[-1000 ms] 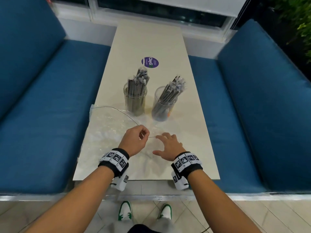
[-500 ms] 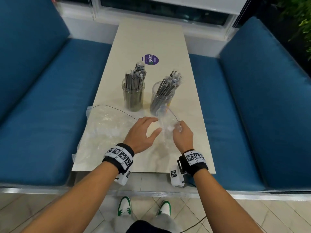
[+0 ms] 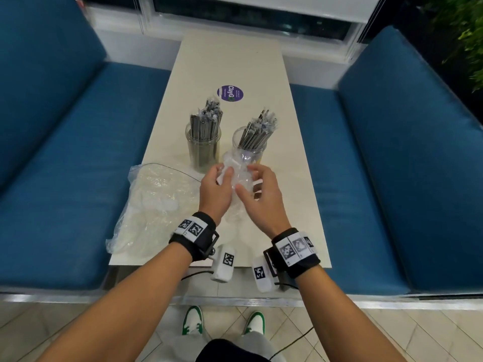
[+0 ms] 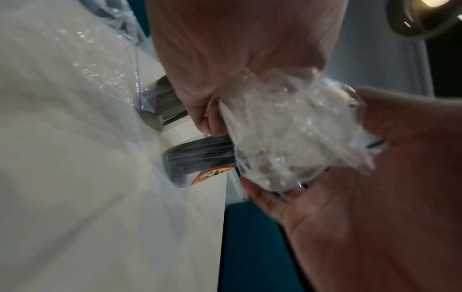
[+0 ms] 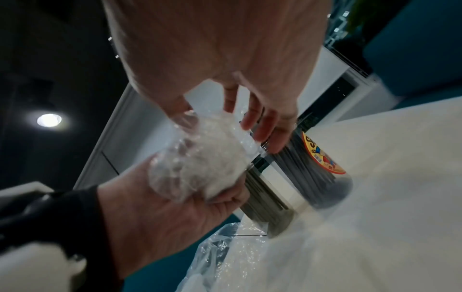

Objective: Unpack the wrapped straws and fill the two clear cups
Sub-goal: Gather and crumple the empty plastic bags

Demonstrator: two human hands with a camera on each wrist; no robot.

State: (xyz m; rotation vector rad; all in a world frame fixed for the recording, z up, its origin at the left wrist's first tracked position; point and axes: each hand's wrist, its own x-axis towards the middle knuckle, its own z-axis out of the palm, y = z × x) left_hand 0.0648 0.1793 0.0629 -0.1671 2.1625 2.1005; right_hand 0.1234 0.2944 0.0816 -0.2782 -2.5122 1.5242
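Two clear cups stand mid-table, the left cup (image 3: 203,152) and the right cup (image 3: 262,148), each packed with wrapped dark straws (image 3: 206,124). Just in front of the right cup, both hands hold a crumpled wad of clear plastic wrap (image 3: 236,168) above the table. My left hand (image 3: 222,178) cups it from the left with curled fingers. My right hand (image 3: 248,180) closes on it from the right, thumb underneath. The wrist views show the wad (image 4: 287,128) (image 5: 207,158) squeezed between both palms, with the cups (image 5: 322,177) behind it.
A large, limp clear plastic bag (image 3: 156,202) lies on the table's near-left part, hanging over the edge. A purple round sticker (image 3: 230,93) sits farther back on the cream table (image 3: 287,178). Blue bench seats (image 3: 65,178) flank both sides.
My hands left the tabletop, took up the loose clear plastic and came together, bunching it into a wad in front of the right cup. The cups and straws stayed put.
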